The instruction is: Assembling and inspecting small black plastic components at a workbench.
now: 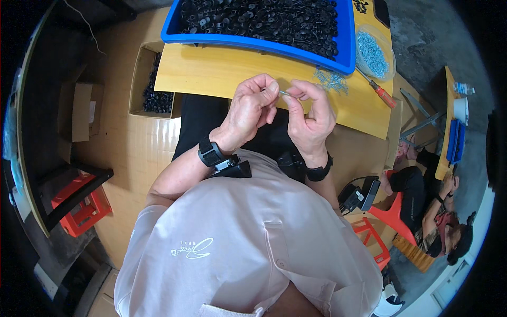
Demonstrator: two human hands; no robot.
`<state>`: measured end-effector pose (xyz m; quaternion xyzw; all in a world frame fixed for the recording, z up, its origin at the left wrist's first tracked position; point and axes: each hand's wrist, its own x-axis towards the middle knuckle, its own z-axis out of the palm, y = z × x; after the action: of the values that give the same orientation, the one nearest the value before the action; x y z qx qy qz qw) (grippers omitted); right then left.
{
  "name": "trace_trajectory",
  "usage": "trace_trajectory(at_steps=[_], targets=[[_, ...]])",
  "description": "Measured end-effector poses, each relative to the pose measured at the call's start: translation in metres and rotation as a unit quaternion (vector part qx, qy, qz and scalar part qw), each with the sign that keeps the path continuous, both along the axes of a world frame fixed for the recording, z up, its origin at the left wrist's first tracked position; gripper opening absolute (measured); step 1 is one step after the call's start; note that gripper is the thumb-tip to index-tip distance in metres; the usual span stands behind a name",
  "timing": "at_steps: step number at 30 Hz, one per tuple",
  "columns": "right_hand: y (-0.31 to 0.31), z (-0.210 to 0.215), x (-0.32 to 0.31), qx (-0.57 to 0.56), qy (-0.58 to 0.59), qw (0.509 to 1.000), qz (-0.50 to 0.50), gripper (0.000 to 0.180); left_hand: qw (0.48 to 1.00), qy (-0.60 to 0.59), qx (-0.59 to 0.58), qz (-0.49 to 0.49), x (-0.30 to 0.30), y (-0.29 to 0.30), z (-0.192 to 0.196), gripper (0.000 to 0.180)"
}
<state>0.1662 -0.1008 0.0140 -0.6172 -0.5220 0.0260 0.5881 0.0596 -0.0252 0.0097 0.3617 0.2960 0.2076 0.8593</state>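
Observation:
In front of my body, just over the near edge of the yellow table, both hands meet around a small, thin metal screw. Thumb and forefinger of my left hand pinch one end of it. The other end lies between the thumb and fingers of my right hand. Whether a small black part is also between the fingertips is too small to make out. Beyond the hands stands a blue tray heaped with small round black parts. Loose silvery screws lie on the table to the right.
Right of the tray are a clear bowl of screws and a red-handled screwdriver. A cardboard box of black parts sits left. Red stools stand at both sides. Another person sits at a table on the far right.

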Motion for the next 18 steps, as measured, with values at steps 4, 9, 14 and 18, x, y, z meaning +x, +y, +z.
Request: trace_trajectory(at_steps=[4,9,14,18], targets=[[-0.0010,0.0031,0.0012,-0.071,0.064,0.995,0.008,0.013,0.999,0.005,0.027,0.023,-0.0001,-0.0008,-0.0003,0.017],[-0.0011,0.0001,0.0013,-0.108,0.040,0.993,0.020,0.004,0.998,0.011,0.044,0.037,0.0008,-0.0033,-0.0003,0.016],[0.0024,-0.0032,-0.0004,-0.072,-0.014,0.997,-0.011,0.007,0.997,0.019,0.057,0.047,0.0011,-0.0036,-0.0004,0.016],[0.0040,0.0031,-0.0040,-0.068,0.021,0.997,-0.008,0.007,0.997,0.019,0.054,0.058,0.0016,-0.0041,-0.0012,0.015]])
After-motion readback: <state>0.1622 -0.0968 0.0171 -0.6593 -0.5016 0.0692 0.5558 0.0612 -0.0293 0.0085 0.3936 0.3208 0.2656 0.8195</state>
